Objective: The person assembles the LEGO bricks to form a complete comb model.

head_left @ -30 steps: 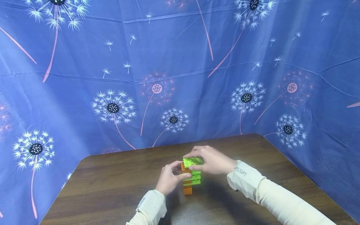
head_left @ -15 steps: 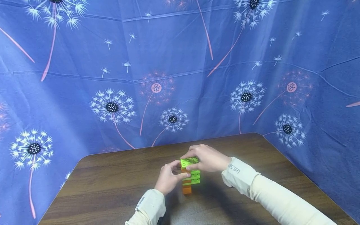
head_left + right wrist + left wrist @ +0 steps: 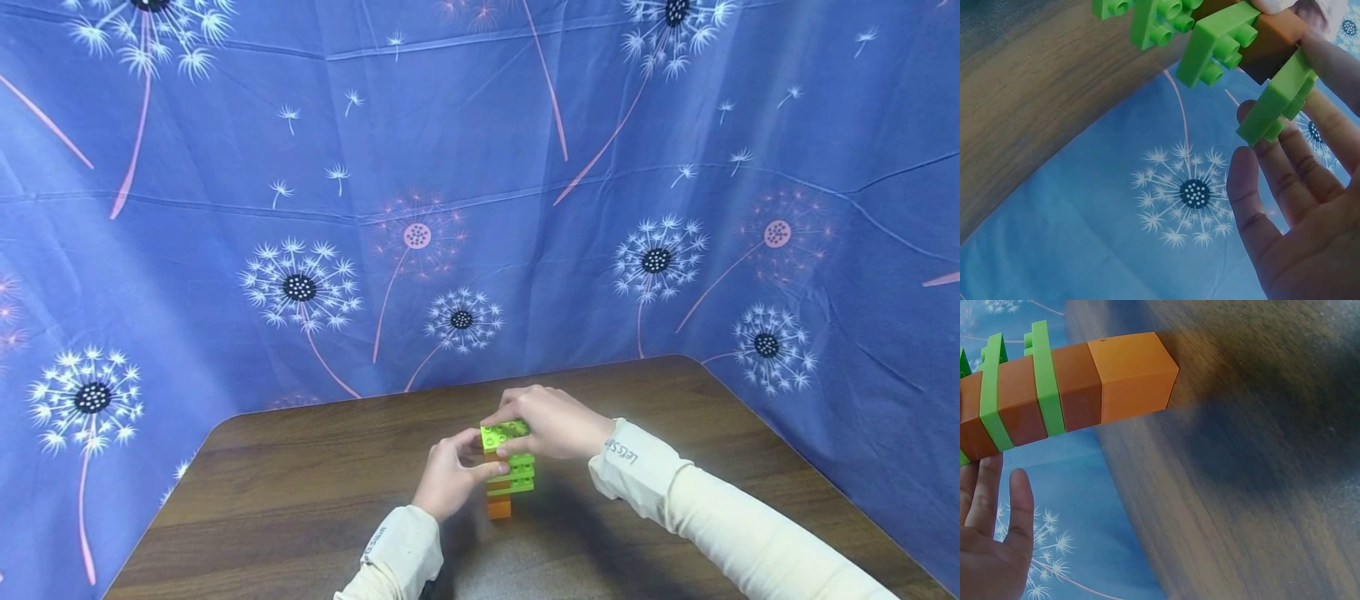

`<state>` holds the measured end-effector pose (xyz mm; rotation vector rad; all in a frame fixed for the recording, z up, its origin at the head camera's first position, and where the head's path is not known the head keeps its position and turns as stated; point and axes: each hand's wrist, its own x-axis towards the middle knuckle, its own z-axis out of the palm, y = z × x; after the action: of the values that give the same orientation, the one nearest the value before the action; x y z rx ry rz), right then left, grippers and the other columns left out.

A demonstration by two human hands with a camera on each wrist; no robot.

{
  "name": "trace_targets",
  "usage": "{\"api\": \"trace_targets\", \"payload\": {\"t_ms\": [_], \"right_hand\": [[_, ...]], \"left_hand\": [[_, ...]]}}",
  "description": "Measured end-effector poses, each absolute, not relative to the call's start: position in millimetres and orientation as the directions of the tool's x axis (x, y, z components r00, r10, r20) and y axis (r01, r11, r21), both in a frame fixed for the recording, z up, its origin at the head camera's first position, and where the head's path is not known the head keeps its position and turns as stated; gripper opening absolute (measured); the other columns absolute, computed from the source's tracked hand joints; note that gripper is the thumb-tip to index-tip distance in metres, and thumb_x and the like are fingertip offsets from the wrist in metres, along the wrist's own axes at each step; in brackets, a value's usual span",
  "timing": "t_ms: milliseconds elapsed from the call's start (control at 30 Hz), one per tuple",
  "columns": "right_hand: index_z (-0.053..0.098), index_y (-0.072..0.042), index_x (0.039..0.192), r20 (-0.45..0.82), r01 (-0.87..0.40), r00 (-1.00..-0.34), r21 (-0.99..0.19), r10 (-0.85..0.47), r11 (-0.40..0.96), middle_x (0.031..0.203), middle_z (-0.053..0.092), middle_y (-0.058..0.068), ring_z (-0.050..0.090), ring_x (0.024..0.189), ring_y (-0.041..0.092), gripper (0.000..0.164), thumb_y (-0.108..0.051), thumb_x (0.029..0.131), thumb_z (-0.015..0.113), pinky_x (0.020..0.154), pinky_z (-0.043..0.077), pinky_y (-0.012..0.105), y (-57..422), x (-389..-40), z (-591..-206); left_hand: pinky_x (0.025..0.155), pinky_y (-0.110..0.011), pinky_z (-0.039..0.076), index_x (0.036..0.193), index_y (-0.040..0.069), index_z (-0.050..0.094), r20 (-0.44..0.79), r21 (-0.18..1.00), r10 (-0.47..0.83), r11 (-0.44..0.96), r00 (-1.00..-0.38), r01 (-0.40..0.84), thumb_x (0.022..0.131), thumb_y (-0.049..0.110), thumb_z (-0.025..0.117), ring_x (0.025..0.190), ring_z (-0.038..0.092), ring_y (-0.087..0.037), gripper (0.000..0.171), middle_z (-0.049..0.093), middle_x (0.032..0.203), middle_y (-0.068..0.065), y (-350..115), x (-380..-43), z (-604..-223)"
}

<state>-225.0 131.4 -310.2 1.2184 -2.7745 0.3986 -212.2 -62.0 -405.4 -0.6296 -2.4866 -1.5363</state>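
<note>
A tower of orange and brown bricks (image 3: 1135, 378) alternating with flat lime-green bricks (image 3: 1049, 381) stands upright on the table. The green ones stick out to the right of the column in the head view. My left hand (image 3: 448, 482) grips the tower's upper part from the left, thumb in front. At the top, my right hand (image 3: 557, 423) pinches the uppermost green brick (image 3: 497, 437) between thumb and fingers. That green brick (image 3: 1280, 100) sits right at the orange-brown brick (image 3: 1269, 47) below it, its studs facing up. The right fingers hide part of its far end.
The brown wooden table (image 3: 315, 467) runs back to a blue cloth (image 3: 525, 275) with dandelion prints, which hangs behind it and along the right side. Both forearms wear cream sleeves (image 3: 750, 517).
My right hand has moved slightly left with the top green brick, which now covers the orange brick's studs. The left hand has kept its grip in nearly the same place.
</note>
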Motion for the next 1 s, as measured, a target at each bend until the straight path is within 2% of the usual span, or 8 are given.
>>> {"api": "trace_targets", "payload": {"t_ms": [333,467,567,733,1000], "right_hand": [[0.077,-0.017,0.118,0.147,-0.679,-0.734,-0.178,-0.663,0.712,0.088,0.063,-0.008,0.060,0.077,0.012,0.040,-0.030,0.081,0.085,0.070,0.052,0.031,125,-222,-308],[0.077,-0.016,0.117,0.167,-0.654,-0.756,-0.177,-0.632,0.736,0.093,0.067,-0.004,0.065,0.087,0.020,0.040,-0.028,0.080,0.086,0.077,0.055,0.038,123,-219,-310],[0.077,-0.016,0.117,0.189,-0.652,-0.758,-0.186,-0.624,0.735,0.089,0.064,-0.005,0.063,0.081,0.018,0.039,-0.028,0.081,0.085,0.071,0.053,0.034,123,-217,-312],[0.077,-0.015,0.120,0.255,-0.672,-0.737,-0.180,-0.626,0.718,0.081,0.055,-0.010,0.048,0.068,0.007,0.041,-0.030,0.083,0.084,0.059,0.043,0.025,126,-216,-321],[0.076,-0.013,0.120,0.331,-0.612,-0.768,-0.127,-0.548,0.781,0.090,0.064,-0.004,0.059,0.070,0.013,0.041,-0.024,0.081,0.085,0.061,0.050,0.029,118,-230,-328]], "left_hand": [[0.077,-0.035,0.057,0.108,0.006,0.074,0.329,0.836,0.262,0.367,-0.907,0.409,0.078,0.017,0.087,0.084,0.072,-0.023,0.034,0.077,0.096,-0.012,-60,-211,-406],[0.078,-0.037,0.058,0.109,0.005,0.074,0.319,0.848,0.255,0.354,-0.913,0.395,0.079,0.016,0.087,0.086,0.072,-0.024,0.035,0.077,0.096,-0.012,-59,-210,-404],[0.077,-0.037,0.057,0.110,0.006,0.073,0.316,0.848,0.249,0.358,-0.915,0.390,0.079,0.016,0.087,0.085,0.071,-0.023,0.035,0.077,0.097,-0.012,-59,-211,-404],[0.078,-0.038,0.058,0.113,0.004,0.072,0.326,0.839,0.263,0.362,-0.908,0.406,0.081,0.016,0.085,0.088,0.072,-0.026,0.036,0.076,0.103,-0.014,-59,-213,-407],[0.082,-0.042,0.058,0.113,0.001,0.071,0.361,0.804,0.246,0.406,-0.899,0.434,0.082,0.013,0.084,0.090,0.073,-0.030,0.036,0.075,0.104,-0.016,-54,-240,-406]]}}
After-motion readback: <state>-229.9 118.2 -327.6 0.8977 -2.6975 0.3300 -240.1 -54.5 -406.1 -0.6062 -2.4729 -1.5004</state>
